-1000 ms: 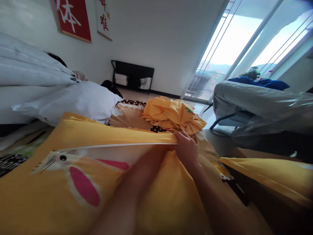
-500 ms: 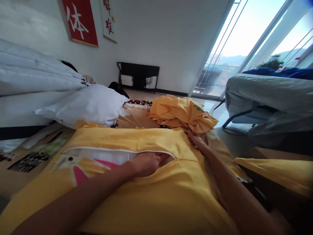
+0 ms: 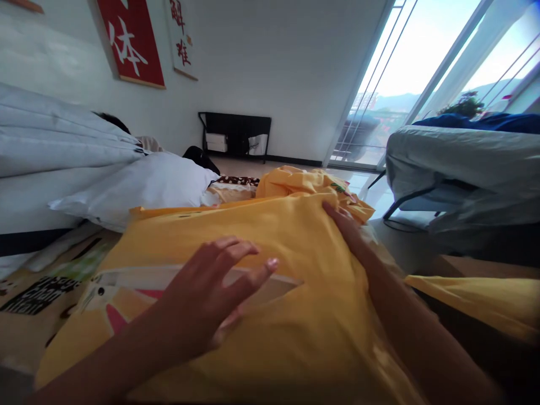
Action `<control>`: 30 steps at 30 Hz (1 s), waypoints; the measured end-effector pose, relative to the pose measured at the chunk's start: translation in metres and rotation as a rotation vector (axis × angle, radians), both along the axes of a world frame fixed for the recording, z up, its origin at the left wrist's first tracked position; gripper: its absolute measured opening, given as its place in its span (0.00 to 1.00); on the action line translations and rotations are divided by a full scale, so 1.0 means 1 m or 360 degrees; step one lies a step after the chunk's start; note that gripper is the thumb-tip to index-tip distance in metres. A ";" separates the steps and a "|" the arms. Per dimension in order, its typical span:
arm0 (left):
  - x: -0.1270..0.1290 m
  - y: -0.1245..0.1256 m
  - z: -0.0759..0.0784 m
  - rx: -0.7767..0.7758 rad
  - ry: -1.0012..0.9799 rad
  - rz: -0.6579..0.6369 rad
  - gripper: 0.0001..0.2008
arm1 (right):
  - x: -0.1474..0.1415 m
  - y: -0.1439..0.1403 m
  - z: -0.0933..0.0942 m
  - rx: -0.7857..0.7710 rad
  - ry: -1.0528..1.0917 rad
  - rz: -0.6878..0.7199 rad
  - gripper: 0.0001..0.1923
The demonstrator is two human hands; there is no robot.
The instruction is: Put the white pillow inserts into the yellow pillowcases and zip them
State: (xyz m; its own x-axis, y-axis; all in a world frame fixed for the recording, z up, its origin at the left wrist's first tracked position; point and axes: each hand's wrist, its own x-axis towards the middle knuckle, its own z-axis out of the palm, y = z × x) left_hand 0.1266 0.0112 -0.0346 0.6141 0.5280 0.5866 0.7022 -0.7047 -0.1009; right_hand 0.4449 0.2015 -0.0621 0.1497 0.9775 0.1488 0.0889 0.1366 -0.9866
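A yellow pillowcase with a printed animal face and pink shapes fills the foreground. A long opening runs across it, and a white filling shows inside. Above the opening hovers my left hand, its fingers apart and nothing in them. My right hand is at the pillowcase's far right corner and grips the cloth there, with some fingertips hidden behind the fabric. That corner stands raised. Just beyond it lies a crumpled yellow cloth.
White pillows and stacked white bedding are at the left on a patterned sheet. At the right are another yellow cloth over a box and a plastic-covered chair. A black shelf stands by the wall.
My left hand has come out of the pillowcase opening and spread its fingers above it. My right hand has lifted the far right corner upward.
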 end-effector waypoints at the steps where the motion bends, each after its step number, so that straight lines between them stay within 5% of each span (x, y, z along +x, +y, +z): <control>1: -0.002 0.006 -0.005 0.0073 0.0137 0.0130 0.27 | -0.002 -0.004 0.002 -0.0009 0.0016 0.0023 0.26; 4: -0.009 0.034 -0.031 0.0036 0.0498 0.0427 0.13 | -0.007 -0.011 0.008 0.0029 0.0081 0.0050 0.29; 7: -0.013 0.046 -0.048 -0.0052 0.0536 0.0277 0.07 | -0.003 -0.006 0.016 0.0066 0.0103 -0.0028 0.28; 11: -0.009 0.018 -0.032 -0.0103 0.0302 -0.0124 0.11 | -0.004 0.015 0.023 0.0156 0.0024 -0.0310 0.23; 15: -0.004 -0.014 -0.013 -0.0060 0.0193 -0.0216 0.11 | -0.023 0.037 0.038 0.0388 -0.0205 -0.0460 0.19; 20: -0.007 -0.001 -0.034 -0.0067 0.0263 0.0018 0.09 | -0.049 0.049 0.060 0.0666 -0.0682 -0.0467 0.18; 23: -0.009 0.027 -0.058 -0.0419 0.0475 0.0222 0.06 | -0.064 0.012 0.044 0.0788 -0.0999 -0.0339 0.17; 26: -0.010 0.051 -0.068 -0.0738 0.0397 0.0281 0.09 | -0.075 -0.063 0.002 0.0980 -0.1228 -0.0101 0.10; 28: -0.011 0.059 -0.067 -0.0797 0.0319 0.0269 0.11 | -0.081 -0.111 -0.027 0.1270 -0.1516 0.0413 0.11; 30: -0.011 0.061 -0.063 -0.0791 0.0356 0.0241 0.10 | -0.086 -0.141 -0.046 0.1436 -0.1777 0.0694 0.13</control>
